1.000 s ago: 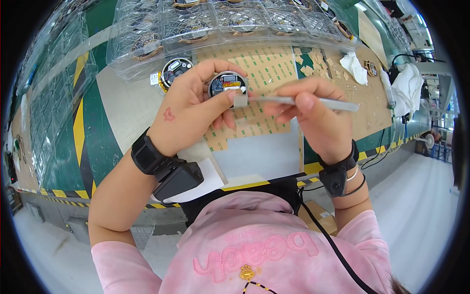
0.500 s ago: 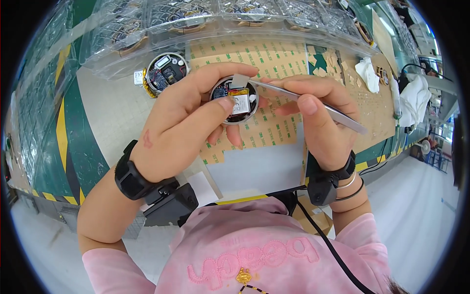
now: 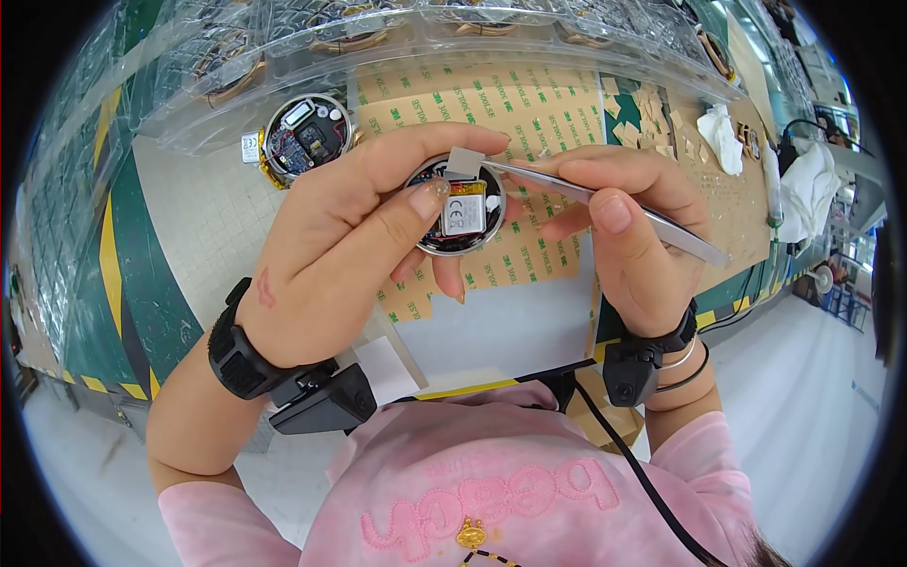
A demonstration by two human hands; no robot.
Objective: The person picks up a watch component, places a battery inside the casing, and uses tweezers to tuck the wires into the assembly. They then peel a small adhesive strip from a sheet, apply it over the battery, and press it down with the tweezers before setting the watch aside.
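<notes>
My left hand is closed round a round watch case, its open back facing up. Inside the case lies a small silver-white battery with yellow tape along its top edge. My left thumb presses beside the battery. Between the fingers of my right hand is a pair of metal tweezers, pointing left. A small grey square pad sits at the tweezers' tips, over the case's upper rim; whether it touches the case I cannot tell.
A second opened watch case, its battery hanging out at the side, lies at the left. Under my hands is a tan adhesive sheet. Clear plastic trays line the back. Tan squares and a white cloth lie right.
The watch case has tilted slightly and shifted down a little, showing more of the battery. The grey pad stays at the tweezers' tips. My right hand has moved slightly right.
</notes>
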